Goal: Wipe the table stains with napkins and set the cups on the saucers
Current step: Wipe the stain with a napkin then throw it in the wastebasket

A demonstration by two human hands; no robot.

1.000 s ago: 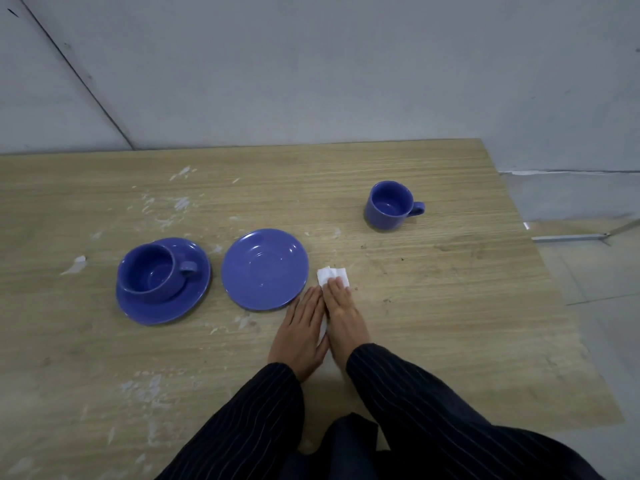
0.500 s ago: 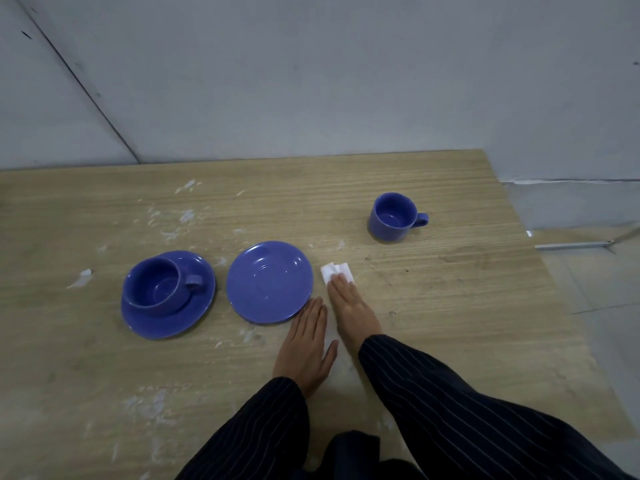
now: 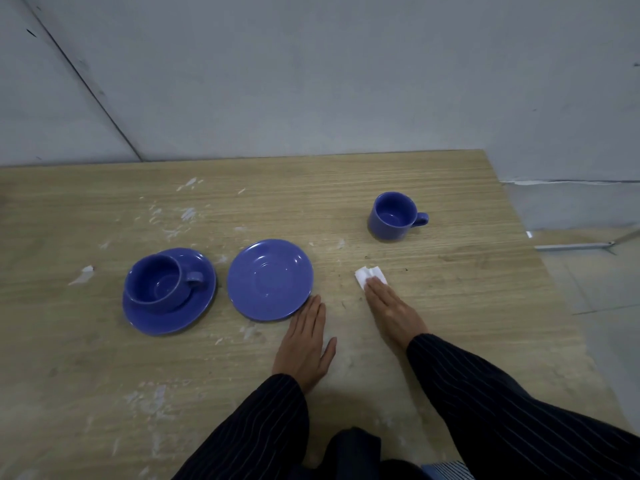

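From my head camera, both my forearms in dark pinstriped sleeves (image 3: 502, 403) run off the bottom edge, and a striped scrap at the bottom right is too cut off to identify. The table (image 3: 450, 341) is cropped on the left and at the bottom, so I cannot see how far the white stains (image 3: 149, 403) go there. Most of the napkin (image 3: 367, 274) is hidden under my right fingertips; only its crumpled far edge shows, so I cannot tell its full shape. My right hand (image 3: 391, 310) lies flat, fingers straight and close together, pressing the napkin onto the wood to the right of the empty saucer (image 3: 270, 279), with a clear gap between them. My left hand (image 3: 306, 344) is also flat on the table, palm down, fingers together and thumb spread a little; it holds nothing, and its fingertips (image 3: 313, 303) reach the saucer's near right rim, though I cannot tell whether they touch it. Further left, one cup (image 3: 156, 282) stands on the other saucer (image 3: 166, 317), handle to the right. The second cup (image 3: 393, 216) stands upright on bare wood, beyond the napkin, well apart from both saucers. More pale smears (image 3: 183, 216) mark the far left of the table.
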